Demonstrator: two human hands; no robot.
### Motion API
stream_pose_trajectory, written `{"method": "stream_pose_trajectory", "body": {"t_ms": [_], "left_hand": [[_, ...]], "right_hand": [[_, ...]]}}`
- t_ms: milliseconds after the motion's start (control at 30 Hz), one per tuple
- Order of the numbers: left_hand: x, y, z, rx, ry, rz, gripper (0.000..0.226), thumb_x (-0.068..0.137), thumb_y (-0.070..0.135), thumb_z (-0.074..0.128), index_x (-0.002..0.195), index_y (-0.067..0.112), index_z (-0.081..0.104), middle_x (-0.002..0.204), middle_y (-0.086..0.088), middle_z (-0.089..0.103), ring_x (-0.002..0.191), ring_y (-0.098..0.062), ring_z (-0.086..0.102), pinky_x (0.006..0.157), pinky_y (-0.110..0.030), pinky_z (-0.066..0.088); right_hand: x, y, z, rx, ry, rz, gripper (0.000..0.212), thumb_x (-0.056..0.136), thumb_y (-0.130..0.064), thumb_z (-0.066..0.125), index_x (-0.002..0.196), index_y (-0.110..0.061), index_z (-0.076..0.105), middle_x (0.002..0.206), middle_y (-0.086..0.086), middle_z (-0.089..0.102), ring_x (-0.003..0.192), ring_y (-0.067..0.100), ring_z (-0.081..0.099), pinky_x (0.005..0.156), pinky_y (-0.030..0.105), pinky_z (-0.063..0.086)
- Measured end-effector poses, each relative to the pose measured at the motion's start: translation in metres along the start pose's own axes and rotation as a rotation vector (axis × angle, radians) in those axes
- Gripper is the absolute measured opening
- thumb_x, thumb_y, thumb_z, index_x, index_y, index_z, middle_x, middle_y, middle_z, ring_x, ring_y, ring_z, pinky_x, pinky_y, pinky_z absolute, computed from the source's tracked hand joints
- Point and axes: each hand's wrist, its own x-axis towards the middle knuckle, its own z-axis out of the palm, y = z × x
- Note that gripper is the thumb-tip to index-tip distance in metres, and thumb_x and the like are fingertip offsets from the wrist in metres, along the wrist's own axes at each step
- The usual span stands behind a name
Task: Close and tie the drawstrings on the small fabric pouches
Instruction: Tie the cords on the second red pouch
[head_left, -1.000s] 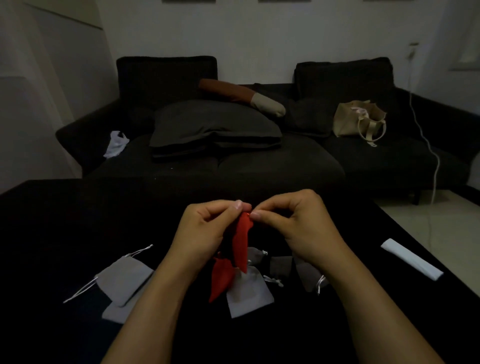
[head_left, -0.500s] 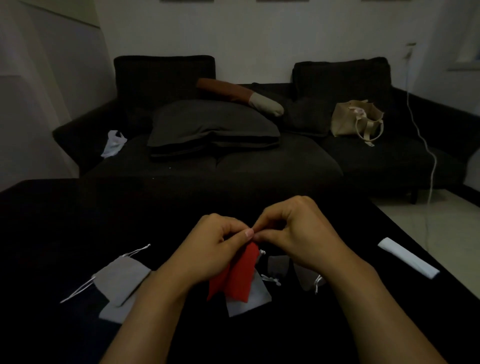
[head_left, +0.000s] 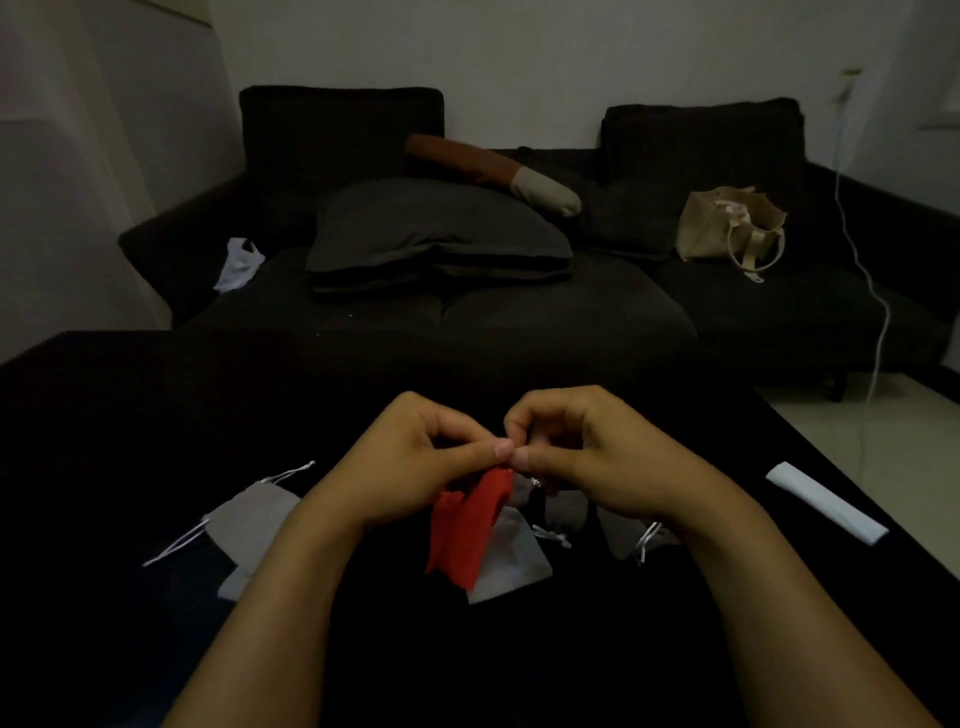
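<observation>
One red pouch (head_left: 475, 525) hangs between the two hands over the middle of the dark counter (head_left: 130, 415), its top edge pinched at the fingertips. The left hand (head_left: 415, 457) and the right hand (head_left: 582, 452) meet thumb to thumb, fingers curled, each pinching the red pouch's top; whether a drawstring is in the pinch cannot be told.

About five pale pouches lie on the counter. On the left, a grey pouch (head_left: 254, 519) with white strings (head_left: 291, 473) lies over a white pouch (head_left: 234, 584). A white pouch (head_left: 511, 564) lies directly under the red one, a small grey pouch (head_left: 563, 512) sits just right of it, and another grey pouch (head_left: 623, 535) is partly hidden by the right wrist. A white folded strip (head_left: 826, 501) lies at the right edge of the counter, well apart.

Beyond the counter stands a dark sofa (head_left: 519, 322) carrying a grey cushion (head_left: 436, 228), a brown and cream bolster (head_left: 493, 171), a beige tote bag (head_left: 727, 228) and a white plastic bag (head_left: 241, 262). A white cable (head_left: 878, 306) hangs at the far right.

Compared with a second ago, the hands have dropped lower and nearer, and the red pouch hangs spread rather than twisted.
</observation>
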Motion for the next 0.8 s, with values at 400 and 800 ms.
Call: {"method": "stream_pose_trajectory", "body": {"t_ms": [400, 800], "left_hand": [[-0.004, 0.008, 0.008, -0.593, 0.186, -0.109, 0.009, 0.064, 0.011, 0.074, 0.072, 0.012, 0.077, 0.067, -0.007, 0.072, 0.058, -0.012, 0.069, 0.054, -0.019, 0.053], [0.005, 0.005, 0.011, -0.551, 0.353, -0.079, 0.020, 0.062, 0.012, 0.080, 0.082, 0.014, 0.078, 0.082, -0.013, 0.077, 0.074, -0.018, 0.074, 0.066, -0.022, 0.059]], "right_hand": [[0.004, -0.008, 0.000, 0.350, 0.015, -0.054, 0.001, 0.094, -0.008, 0.060, 0.093, -0.008, 0.059, 0.075, 0.016, 0.058, 0.068, 0.023, 0.054, 0.065, 0.029, 0.047], [-0.006, -0.007, -0.018, -0.044, 0.218, 0.071, 0.015, 0.077, -0.011, 0.079, 0.090, -0.019, 0.079, 0.078, -0.001, 0.076, 0.077, 0.005, 0.072, 0.077, 0.024, 0.057]]}}
